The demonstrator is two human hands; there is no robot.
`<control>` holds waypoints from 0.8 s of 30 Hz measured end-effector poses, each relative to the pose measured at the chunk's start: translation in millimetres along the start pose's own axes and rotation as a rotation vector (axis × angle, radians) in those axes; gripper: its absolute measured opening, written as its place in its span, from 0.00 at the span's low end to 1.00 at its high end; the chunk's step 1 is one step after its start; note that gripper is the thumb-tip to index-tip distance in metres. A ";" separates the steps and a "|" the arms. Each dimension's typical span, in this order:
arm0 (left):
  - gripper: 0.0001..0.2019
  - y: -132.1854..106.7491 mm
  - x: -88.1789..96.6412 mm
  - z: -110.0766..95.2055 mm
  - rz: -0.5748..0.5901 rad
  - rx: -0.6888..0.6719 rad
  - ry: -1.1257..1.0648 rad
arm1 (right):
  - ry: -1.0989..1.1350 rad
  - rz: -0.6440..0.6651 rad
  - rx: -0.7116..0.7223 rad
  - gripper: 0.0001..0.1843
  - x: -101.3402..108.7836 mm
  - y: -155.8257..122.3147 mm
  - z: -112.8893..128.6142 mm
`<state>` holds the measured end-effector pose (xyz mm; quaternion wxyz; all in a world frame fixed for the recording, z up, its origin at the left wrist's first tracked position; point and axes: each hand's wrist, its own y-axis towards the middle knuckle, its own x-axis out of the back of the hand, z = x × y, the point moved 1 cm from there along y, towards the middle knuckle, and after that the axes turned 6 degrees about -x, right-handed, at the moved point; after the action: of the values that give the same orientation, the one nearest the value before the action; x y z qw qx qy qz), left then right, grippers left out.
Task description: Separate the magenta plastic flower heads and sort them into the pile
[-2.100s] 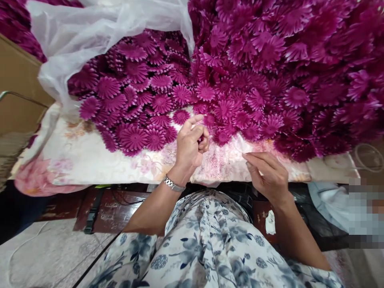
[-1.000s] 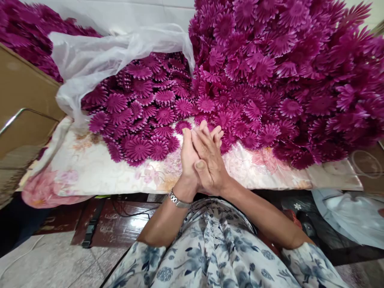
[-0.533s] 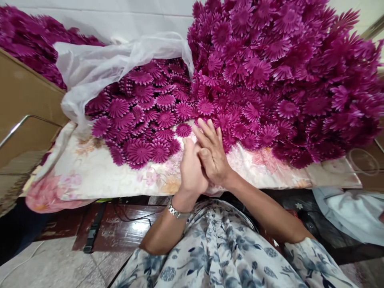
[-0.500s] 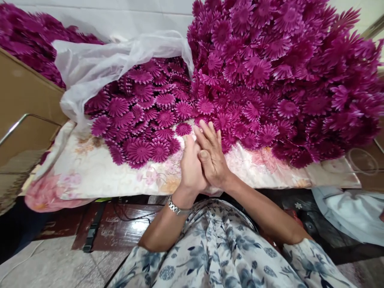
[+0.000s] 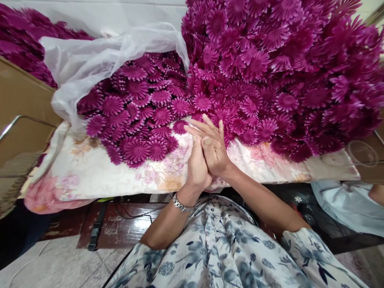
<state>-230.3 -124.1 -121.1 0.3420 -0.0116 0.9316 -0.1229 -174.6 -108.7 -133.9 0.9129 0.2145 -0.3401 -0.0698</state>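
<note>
My left hand [image 5: 197, 169], with a metal watch [image 5: 179, 203] at its wrist, is pressed palm to palm against my right hand [image 5: 216, 157]. The fingers of the right hand are stretched out and spread. On the left hand the thumb points up, and the other fingers are partly hidden behind the right hand. I see nothing held between the palms, though the space between them is covered. Just beyond the fingertips lie magenta artificial flower heads: a flat heap [image 5: 136, 150] at left and a taller pile [image 5: 255, 80] at right.
A floral cloth [image 5: 114, 176] covers the table. Translucent plastic [image 5: 81, 60] drapes behind the left heap. A cardboard box [image 5: 24, 96] stands at far left, with more magenta flowers [image 5: 27, 36] behind it. A clear ring-shaped item [image 5: 363, 153] lies at right, above pale fabric [image 5: 345, 204].
My hands have stayed pressed together and shifted slightly right in view. The right fingers have spread and turned further left. The flower heaps look the same apart from a small camera shift.
</note>
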 end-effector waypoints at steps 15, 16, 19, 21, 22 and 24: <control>0.07 -7.1 25.5 -7.9 0.040 -0.048 0.194 | -0.552 -0.405 0.165 0.11 136.4 -46.2 -41.5; 0.08 -5.4 27.2 -9.2 0.009 -0.063 0.198 | -0.636 -0.463 0.098 0.11 161.2 -56.8 -51.1; 0.08 -1.3 31.3 -11.8 -0.066 -0.067 0.217 | -0.875 -0.608 -0.200 0.15 235.6 -88.9 -85.4; 0.07 0.0 31.5 -11.5 -0.081 -0.045 0.236 | -0.932 -0.536 -0.438 0.20 272.8 -105.6 -106.4; 0.07 0.3 30.8 -10.8 -0.089 -0.038 0.242 | -0.936 -0.452 -0.543 0.22 285.3 -111.4 -114.5; 0.08 0.1 27.9 -8.5 -0.098 -0.017 0.251 | -0.904 -0.267 -0.656 0.22 298.5 -117.0 -124.8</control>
<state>-257.2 -125.1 -132.6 0.2160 -0.0446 0.9664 -0.1321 135.4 -252.5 -93.3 0.6789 -0.0901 -0.6270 -0.3713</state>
